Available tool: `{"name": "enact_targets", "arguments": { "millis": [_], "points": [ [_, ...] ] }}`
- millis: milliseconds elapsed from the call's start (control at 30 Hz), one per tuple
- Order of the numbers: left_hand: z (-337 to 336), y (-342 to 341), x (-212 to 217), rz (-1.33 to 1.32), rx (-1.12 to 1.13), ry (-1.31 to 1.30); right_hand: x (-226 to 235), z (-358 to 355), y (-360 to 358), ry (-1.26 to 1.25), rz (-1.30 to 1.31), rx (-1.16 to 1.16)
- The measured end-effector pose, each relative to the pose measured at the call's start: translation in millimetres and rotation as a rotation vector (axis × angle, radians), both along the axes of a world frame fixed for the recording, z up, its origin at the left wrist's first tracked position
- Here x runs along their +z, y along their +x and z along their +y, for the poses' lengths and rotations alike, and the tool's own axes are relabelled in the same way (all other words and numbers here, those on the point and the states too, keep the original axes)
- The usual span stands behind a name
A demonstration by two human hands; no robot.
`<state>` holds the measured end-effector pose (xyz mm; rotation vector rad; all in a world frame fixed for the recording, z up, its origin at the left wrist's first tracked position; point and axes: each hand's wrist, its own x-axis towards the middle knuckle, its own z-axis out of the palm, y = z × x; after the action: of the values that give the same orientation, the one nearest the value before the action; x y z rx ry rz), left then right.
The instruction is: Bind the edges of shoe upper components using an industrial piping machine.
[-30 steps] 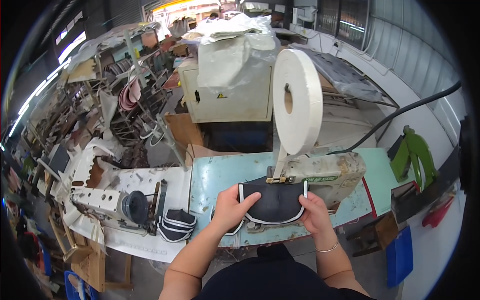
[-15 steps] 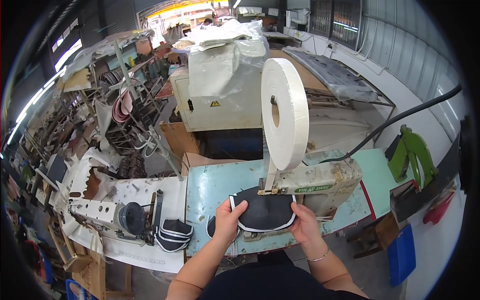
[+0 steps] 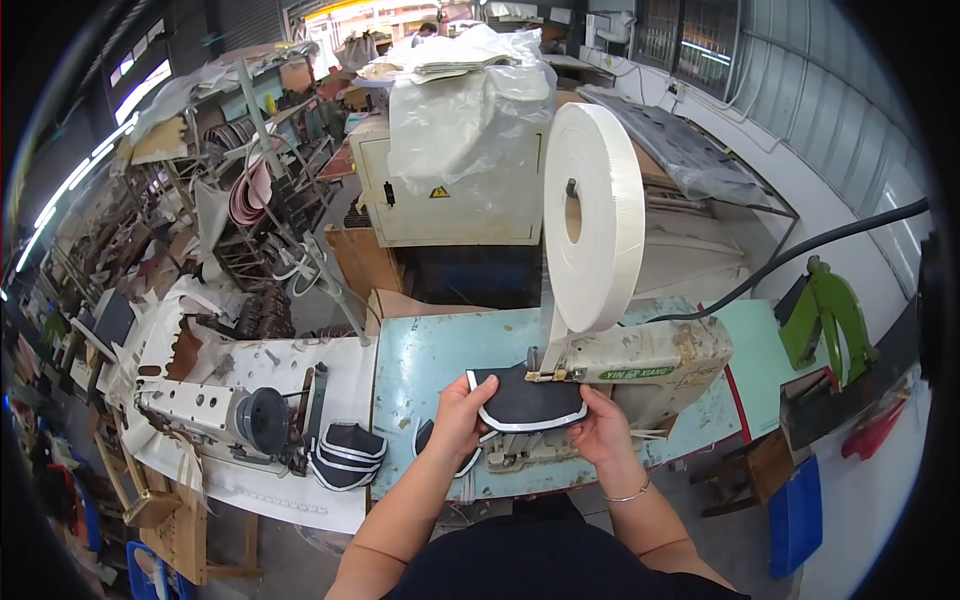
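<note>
A dark fabric piece (image 3: 528,399) with white edging is stretched between my two hands, its far edge at the working end of a taping machine (image 3: 660,375). My left hand (image 3: 461,414) is closed on its left end, thumb on top. At the right end, my right hand (image 3: 601,430) pinches the edge, fingers partly underneath. A large white tape roll (image 3: 584,215) stands upright over the machine, and its tape runs down to the working end. Beside my left wrist lies another dark piece with white edging (image 3: 424,436), partly hidden by my arm.
A stack of dark white-edged pieces (image 3: 347,456) sits on the white table to the left, beside a sewing machine (image 3: 205,418). A green hand press (image 3: 830,320) stands at the right. Behind the pale green table (image 3: 450,345) is a plastic-draped cabinet (image 3: 450,215).
The fabric piece's near edge has come up toward the machine, and the piece looks shallower. More of the machine's base shows below it. Both hands keep their hold; the view has shifted slightly.
</note>
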<state>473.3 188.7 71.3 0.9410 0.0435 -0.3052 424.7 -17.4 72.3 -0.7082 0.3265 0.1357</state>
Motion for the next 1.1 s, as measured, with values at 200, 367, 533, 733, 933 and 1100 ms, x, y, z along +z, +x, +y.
{"name": "enact_targets", "arguments": {
  "millis": [200,367,533,733,933,1100],
  "points": [
    [67,22,-128,-0.155,0.317,0.871,-18,-4,-11,0.129,-0.010,0.036],
    [68,-36,-196,-0.478,0.133,1.606,-72,5,-28,0.078,0.273,0.184],
    [86,-42,-202,-0.480,0.381,1.416,-83,37,-41,-0.209,0.219,0.425],
    [73,-81,-91,-0.735,0.513,0.843,-70,77,-54,-1.010,-0.418,0.385],
    [43,-96,22,-0.338,0.423,-0.082,39,53,-49,-1.039,-0.744,0.508],
    [37,-55,45,-0.230,-0.096,0.432,41,8,-43,-0.483,-0.237,0.224]
  ]
}}
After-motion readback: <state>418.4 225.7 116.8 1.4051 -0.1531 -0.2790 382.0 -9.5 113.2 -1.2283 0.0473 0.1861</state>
